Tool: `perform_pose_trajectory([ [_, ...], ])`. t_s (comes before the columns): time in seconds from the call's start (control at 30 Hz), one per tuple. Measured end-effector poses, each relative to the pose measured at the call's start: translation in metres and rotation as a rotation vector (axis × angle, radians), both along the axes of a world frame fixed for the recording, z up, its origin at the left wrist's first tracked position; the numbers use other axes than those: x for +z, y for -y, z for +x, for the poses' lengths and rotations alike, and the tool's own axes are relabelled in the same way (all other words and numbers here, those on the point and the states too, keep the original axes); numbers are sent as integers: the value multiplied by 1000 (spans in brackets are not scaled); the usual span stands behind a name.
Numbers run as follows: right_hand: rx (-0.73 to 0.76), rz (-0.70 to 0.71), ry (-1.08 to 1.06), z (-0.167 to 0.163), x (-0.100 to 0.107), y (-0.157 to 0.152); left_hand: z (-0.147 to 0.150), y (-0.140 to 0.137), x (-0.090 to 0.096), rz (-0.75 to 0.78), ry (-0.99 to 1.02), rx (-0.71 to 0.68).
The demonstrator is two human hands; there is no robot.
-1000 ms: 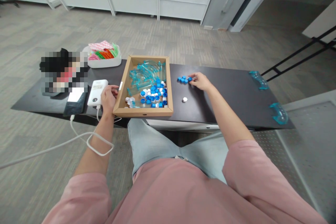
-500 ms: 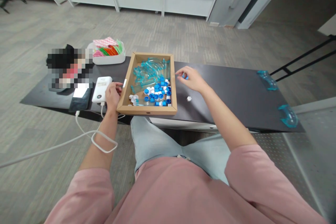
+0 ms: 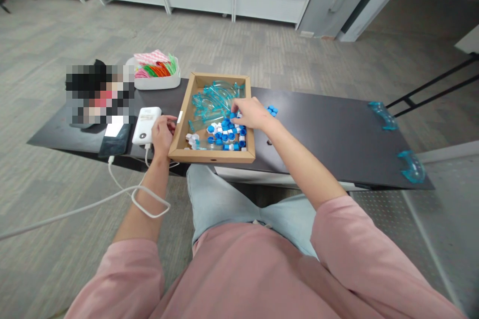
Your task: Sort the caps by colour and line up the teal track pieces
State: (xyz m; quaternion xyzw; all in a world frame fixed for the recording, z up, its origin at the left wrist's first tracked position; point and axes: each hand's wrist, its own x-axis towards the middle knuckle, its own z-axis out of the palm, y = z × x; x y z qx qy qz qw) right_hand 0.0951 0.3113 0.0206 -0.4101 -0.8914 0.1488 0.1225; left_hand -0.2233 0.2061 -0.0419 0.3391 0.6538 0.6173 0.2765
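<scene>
A cardboard box (image 3: 249,154) sits on the dark tabletop in front of me. It holds clear teal curved plastic pieces (image 3: 217,94) at the far side and small blue and white hexagonal pieces (image 3: 226,135) nearer me. My right hand (image 3: 250,112) reaches over the box's right wall, thumb and finger pinched around a blue hexagonal piece (image 3: 233,115) in the pile. My left hand (image 3: 162,134) rests by the box's left wall, fingers loosely bent and apart; whether it presses on the wall is unclear. Several blue pieces (image 3: 273,110) lie on the table past my right wrist.
Left of the box are a white power bank (image 3: 146,124) with a cable (image 3: 147,152), a dark phone (image 3: 114,142) and a white bin (image 3: 159,83) of colourful strips. Two teal curved pieces (image 3: 383,115) (image 3: 412,166) lie at the table's right end. White cabinets stand behind.
My right hand has moved left from the tabletop into the box. Blue pieces on the table, mostly covered by that hand before, now show. My left hand has stayed put.
</scene>
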Motion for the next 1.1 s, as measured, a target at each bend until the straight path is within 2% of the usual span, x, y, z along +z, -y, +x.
perform_pose_trajectory([
  [0.1,-30,-110,-274,31,-4,-9,1,0,0,10,12,-9],
  [0.23,-158,-120,-539,94,-16,-30,1,0,0,17,28,-8],
  [0.3,-286,-114,-573,128,-23,-41,0,-1,0,11,34,0],
  [0.4,-485,-111,-509,170,-33,-50,1,0,1,4,38,7],
  [0.53,-568,-133,-415,189,-45,-46,1,0,2,3,42,7],
  [0.73,-529,-206,-419,179,-51,-39,0,-1,0,20,35,10],
  [0.83,-498,-98,-402,161,-40,-38,-3,-2,-3,43,25,4],
  [0.93,-314,33,-324,117,-22,-32,-4,-3,-5,49,16,-3],
  [1.03,-82,66,-138,55,-4,-22,-4,-3,-6,49,15,-3],
  [1.1,-11,96,25,19,3,-17,-4,-2,-5,48,10,0],
])
